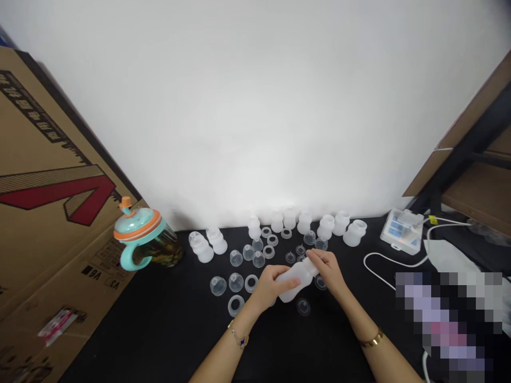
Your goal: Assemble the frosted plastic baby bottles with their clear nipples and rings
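Observation:
A white baby bottle [294,281] lies tilted between my hands, its neck end up to the right. My left hand [272,287] is wrapped round the bottle's body. At the neck end, my right hand [326,266] grips the collar [310,264], whose details are partly hidden by the fingers. Close by are clear nipples [303,306], one of them partly under my right hand. To the left lie clear dome caps [236,282] and ring collars [236,305].
Open bottles [327,226] line the wall, with two capped bottles [201,247] at left. A teal-lidded jug [149,236] stands by a cardboard box [59,202]. On the right are a power strip [402,231], a white cable [393,259] and a blurred patch.

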`<state>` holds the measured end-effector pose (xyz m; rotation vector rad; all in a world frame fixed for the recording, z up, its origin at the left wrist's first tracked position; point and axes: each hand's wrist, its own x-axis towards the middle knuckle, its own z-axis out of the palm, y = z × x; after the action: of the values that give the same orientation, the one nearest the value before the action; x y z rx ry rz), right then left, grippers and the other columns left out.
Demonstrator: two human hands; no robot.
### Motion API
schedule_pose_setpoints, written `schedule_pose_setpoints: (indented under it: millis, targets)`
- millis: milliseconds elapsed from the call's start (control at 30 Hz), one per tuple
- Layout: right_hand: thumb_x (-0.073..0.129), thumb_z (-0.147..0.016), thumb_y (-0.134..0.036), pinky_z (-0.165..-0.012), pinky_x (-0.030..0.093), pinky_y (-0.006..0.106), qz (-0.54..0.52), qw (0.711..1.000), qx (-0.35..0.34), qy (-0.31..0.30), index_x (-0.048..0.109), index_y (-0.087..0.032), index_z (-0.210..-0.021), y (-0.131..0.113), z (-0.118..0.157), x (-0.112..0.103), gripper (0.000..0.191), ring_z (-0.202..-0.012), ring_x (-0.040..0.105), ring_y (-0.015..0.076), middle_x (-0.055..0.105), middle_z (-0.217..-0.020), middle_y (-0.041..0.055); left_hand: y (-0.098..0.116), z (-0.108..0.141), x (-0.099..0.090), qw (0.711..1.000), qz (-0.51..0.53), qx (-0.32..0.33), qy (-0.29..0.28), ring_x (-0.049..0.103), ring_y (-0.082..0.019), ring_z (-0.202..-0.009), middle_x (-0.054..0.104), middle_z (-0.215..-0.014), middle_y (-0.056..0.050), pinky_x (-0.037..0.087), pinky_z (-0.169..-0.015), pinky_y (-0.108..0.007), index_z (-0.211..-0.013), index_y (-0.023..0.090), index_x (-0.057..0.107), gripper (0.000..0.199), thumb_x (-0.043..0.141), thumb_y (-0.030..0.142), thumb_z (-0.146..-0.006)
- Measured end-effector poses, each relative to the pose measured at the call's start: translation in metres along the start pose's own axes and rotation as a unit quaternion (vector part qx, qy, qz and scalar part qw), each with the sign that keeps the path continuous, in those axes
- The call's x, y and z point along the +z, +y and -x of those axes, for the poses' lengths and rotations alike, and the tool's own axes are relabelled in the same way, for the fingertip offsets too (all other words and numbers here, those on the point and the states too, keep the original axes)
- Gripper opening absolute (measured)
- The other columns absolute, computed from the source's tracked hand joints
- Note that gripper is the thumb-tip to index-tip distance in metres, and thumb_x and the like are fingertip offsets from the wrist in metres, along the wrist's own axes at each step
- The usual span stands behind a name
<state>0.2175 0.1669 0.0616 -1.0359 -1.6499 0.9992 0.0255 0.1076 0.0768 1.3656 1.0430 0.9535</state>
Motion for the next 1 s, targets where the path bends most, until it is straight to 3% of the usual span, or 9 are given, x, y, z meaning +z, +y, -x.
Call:
schedule_pose_setpoints:
  millis: [667,1000]
  targets:
    - [0.047,-0.092,-0.04,-0.049,0.02,0.027,0.059,0.996,-0.059,0.028,0.027,-0.022,-0.054,0.0028,0.0036,-0.0018,0.047,-0.049,0.027,0.0097,0.026,-0.052,-0.0044,0.0003,0.0003,0.0024,0.999,-0.033,-0.02,-0.005,0.046,-0.011,-0.061,0.059,-0.068,-0.001,0.034,-0.055,-0.022,-0.09,0.01,0.077,0.041,0.077,0.046,-0.07]
    - [0.045,-0.089,-0.04,-0.048,0.021,0.026,0.053,0.998,-0.033,-0.003,0.029,-0.021,-0.052,0.0064,-0.0009,-0.0024,0.044,-0.049,0.028,0.01,0.029,-0.051,-0.004,0.0026,0.005,0.0048,0.992,-0.121,-0.001,0.024,0.042,-0.011,-0.061,0.059,-0.066,0.001,0.031,-0.055,-0.022,-0.09,0.012,0.078,0.04,0.075,0.048,-0.072]
